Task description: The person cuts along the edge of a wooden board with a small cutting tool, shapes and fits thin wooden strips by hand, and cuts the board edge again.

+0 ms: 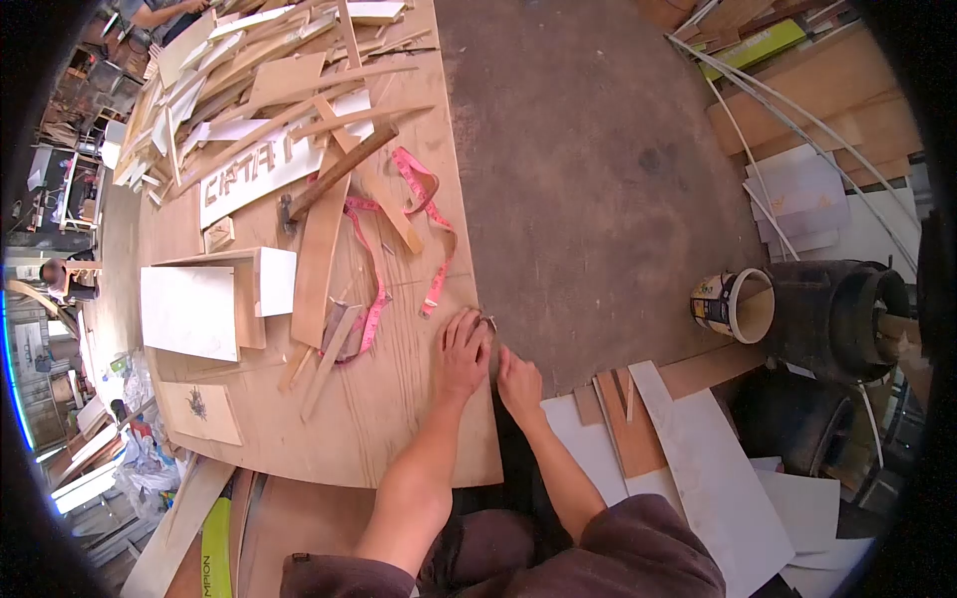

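My left hand (464, 351) rests at the right edge of the plywood tabletop (399, 439), its fingers pressed together over a small pale piece (489, 323) that is mostly hidden. Just off that edge, my right hand (519, 383) is closed in a fist; what it grips, if anything, does not show. A pink measuring tape (439, 259) lies in loose loops beyond my left hand. Left of the tape is a hammer (339, 174) with a wooden handle, lying across wood strips. Thin wood slivers (331, 361) and a dark cloth-like scrap (349, 337) lie nearby.
Wood offcuts (259, 75) are heaped at the table's far end. A white-faced box piece (189, 311) and a board with nails (199, 404) lie left. Right on the floor stand a paint bucket (710, 304), a black drum (822, 314) and boards (713, 468). Other people work at far left.
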### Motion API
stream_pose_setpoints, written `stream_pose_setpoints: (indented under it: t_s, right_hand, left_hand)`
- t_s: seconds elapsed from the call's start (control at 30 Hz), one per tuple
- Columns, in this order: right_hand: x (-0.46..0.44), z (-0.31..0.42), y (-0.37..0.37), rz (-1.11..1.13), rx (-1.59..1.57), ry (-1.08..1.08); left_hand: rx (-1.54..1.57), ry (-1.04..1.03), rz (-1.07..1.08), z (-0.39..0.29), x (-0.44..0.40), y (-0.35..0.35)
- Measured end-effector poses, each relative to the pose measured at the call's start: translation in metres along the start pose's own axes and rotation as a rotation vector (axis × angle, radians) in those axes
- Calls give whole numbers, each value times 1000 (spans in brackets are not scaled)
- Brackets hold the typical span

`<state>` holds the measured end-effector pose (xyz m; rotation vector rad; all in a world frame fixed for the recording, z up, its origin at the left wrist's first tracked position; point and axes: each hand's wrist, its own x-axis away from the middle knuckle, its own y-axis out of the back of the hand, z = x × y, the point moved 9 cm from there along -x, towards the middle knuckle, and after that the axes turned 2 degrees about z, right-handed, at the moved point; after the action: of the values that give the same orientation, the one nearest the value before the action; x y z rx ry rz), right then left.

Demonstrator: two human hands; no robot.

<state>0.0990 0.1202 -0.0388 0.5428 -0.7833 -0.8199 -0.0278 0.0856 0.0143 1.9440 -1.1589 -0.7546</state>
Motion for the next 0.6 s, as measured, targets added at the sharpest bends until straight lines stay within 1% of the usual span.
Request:
stream_pose_setpoints:
  t_s: [0.03, 0.13, 0.17, 0.23, 0.3, 0.33, 0.37, 0.47, 0.5, 0.57, 0.6]
  right_hand:
    - [-20, 13, 3, -32, -20, 71]
    - [-24, 29, 15, -56, -65, 48]
    - [-15, 22, 16, -61, -63, 51]
    - [14, -3, 9, 5, 16, -39]
    - [5, -11, 1, 19, 36, -34]
    - [8, -6, 3, 39, 51, -44]
    - [-7, 8, 7, -20, -41, 7]
    - [-31, 34, 10, -35, 5, 66]
    - [-27, 30, 12, -43, 7, 74]
    - [4, 3, 5, 31, 54, -2]
    - [10, 1, 5, 28, 57, 2]
  left_hand:
    - [-4, -14, -16, 1, -4, 0]
    - [-4, -23, -7, -1, -1, 5]
    - [9, -27, -9, -3, -5, 5]
    - [-6, -18, 14, 0, -2, 2]
    - [-27, 7, 32, 3, -1, -2]
    - [-10, 0, 26, 0, 3, 1]
    - [0, -18, -1, -1, -2, 2]
    - [-1, 3, 17, 0, -3, 1]
    - [-1, -3, 7, 1, -6, 1]
    - [20, 18, 18, 2, -2, 0]
    - [22, 18, 12, 2, -5, -2]
